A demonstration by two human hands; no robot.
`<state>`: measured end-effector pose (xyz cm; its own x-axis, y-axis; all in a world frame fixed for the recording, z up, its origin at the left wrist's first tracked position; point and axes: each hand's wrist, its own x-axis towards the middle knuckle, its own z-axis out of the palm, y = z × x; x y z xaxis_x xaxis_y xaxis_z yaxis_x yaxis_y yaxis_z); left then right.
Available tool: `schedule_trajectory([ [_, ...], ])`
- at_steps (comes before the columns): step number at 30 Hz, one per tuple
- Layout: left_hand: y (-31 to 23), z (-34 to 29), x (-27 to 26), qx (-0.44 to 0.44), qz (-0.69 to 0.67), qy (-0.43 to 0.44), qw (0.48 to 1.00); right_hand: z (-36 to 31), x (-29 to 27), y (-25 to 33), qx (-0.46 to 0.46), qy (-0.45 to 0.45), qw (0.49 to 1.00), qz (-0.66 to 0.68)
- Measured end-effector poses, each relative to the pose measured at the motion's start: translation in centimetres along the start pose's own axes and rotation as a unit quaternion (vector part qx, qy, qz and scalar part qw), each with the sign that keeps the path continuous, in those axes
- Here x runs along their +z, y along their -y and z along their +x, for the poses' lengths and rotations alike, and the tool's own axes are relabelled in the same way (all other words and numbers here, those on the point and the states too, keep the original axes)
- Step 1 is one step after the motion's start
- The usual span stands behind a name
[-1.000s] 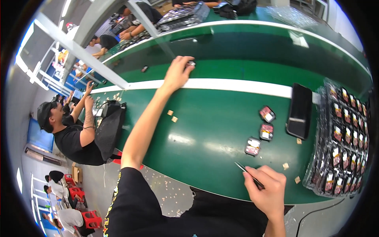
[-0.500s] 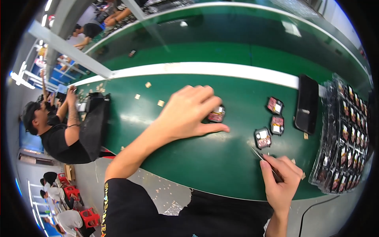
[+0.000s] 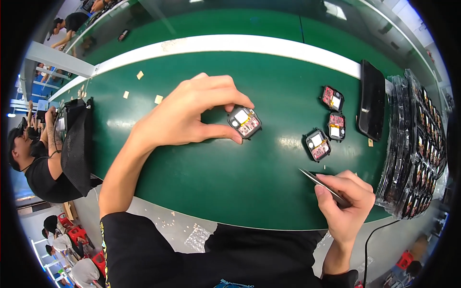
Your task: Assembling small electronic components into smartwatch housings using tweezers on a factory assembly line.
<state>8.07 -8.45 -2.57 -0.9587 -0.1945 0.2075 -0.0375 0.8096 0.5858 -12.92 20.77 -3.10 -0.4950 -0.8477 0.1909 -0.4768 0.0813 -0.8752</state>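
My left hand (image 3: 189, 113) pinches a small square black watch body (image 3: 245, 122) between thumb and forefinger on the green belt (image 3: 201, 168). The part lies open side up and shows a red board and a pale cell. My right hand (image 3: 346, 199) is closed on a pair of metal tweezers (image 3: 314, 178) near the front edge, their tip pointing left and touching nothing. Three more open watch bodies (image 3: 318, 144) (image 3: 336, 126) (image 3: 332, 98) lie to the right of the held one.
A black tray (image 3: 372, 101) lies at the right, and beyond it stacked clear trays (image 3: 420, 144) hold several more watch parts. Small tan scraps (image 3: 158, 99) dot the belt at the left. A seated person (image 3: 33, 158) works at the far left beside a black bag (image 3: 77, 144).
My left hand drew back from the far white stripe to the middle of the belt, bringing the watch body along. My right hand with the tweezers stayed near the front edge.
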Motion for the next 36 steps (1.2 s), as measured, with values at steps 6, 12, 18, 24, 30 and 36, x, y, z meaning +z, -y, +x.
schedule_trajectory([
  [6, -3.4, 0.4, 1.9, 0.047, -0.037, 0.010, 0.998, 1.4, 1.0, 1.2, -0.048, 0.018, 0.997, 0.059],
  [12, -4.3, 0.2, 4.0, 0.059, -0.047, 0.038, 0.996, 1.0, 2.0, 0.5, -0.041, 0.039, 0.998, 0.027],
  [18, -4.3, 0.5, 4.5, 0.058, -0.045, 0.016, 0.997, 0.8, 2.9, 0.3, -0.071, 0.023, 0.997, -0.003],
  [24, -3.9, 0.9, 4.5, 0.092, -0.037, 0.013, 0.995, 0.8, 3.0, 0.2, -0.062, 0.028, 0.997, -0.021],
  [30, -4.1, 0.9, 4.5, 0.097, -0.038, 0.007, 0.995, 0.9, 2.9, 0.2, -0.070, 0.021, 0.997, -0.021],
  [36, -4.1, 1.0, 4.6, 0.090, -0.031, 0.001, 0.995, 0.5, 3.1, -0.6, -0.152, -0.010, 0.987, -0.056],
])
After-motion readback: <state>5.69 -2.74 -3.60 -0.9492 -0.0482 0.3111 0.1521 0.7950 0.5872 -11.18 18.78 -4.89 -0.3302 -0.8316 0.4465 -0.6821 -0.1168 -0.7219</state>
